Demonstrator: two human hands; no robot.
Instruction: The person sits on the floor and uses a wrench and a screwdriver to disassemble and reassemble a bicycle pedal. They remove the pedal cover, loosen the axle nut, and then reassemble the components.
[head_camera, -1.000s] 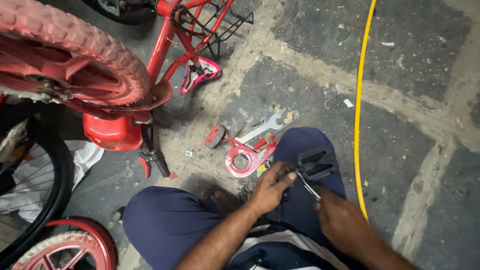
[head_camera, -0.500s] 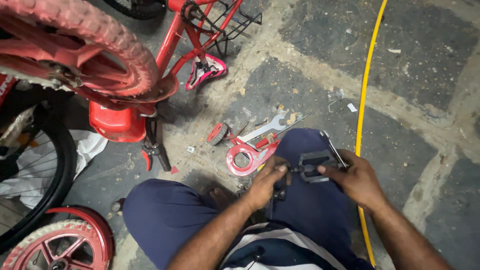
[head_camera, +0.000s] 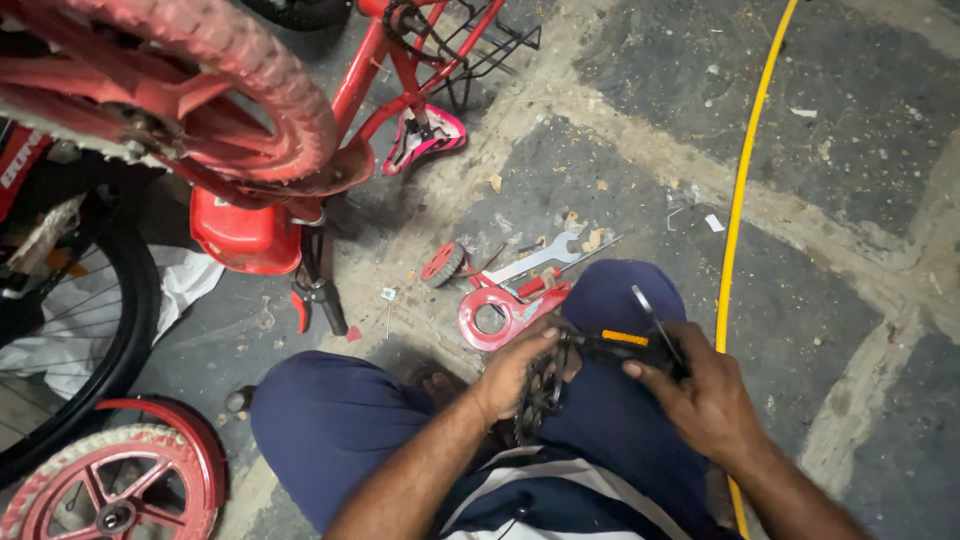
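Note:
I sit on the stone floor with my knees in dark blue trousers. My left hand (head_camera: 515, 368) grips a black toothed chainring (head_camera: 540, 392) held over my lap. My right hand (head_camera: 700, 395) is closed around a black bicycle pedal (head_camera: 630, 345) with an orange reflector, joined to the chainring by a crank arm. A thin metal rod (head_camera: 655, 320) sticks up beside the pedal at my right hand. Just beyond my left hand, a red plastic chain guard (head_camera: 505, 312) lies on the floor.
An upturned red child's bicycle (head_camera: 260, 150) with a red tyre fills the upper left; its pink saddle (head_camera: 425, 140) rests on the floor. A silver spanner (head_camera: 535, 260) and small red wheel (head_camera: 442, 264) lie ahead. A yellow hose (head_camera: 740, 200) runs down the right. Another red wheel (head_camera: 120, 480) sits bottom left.
My right hand has come up from my lap and taken hold of the pedal. The left hand has shifted down onto the chainring, and the crank assembly now lies across my lap.

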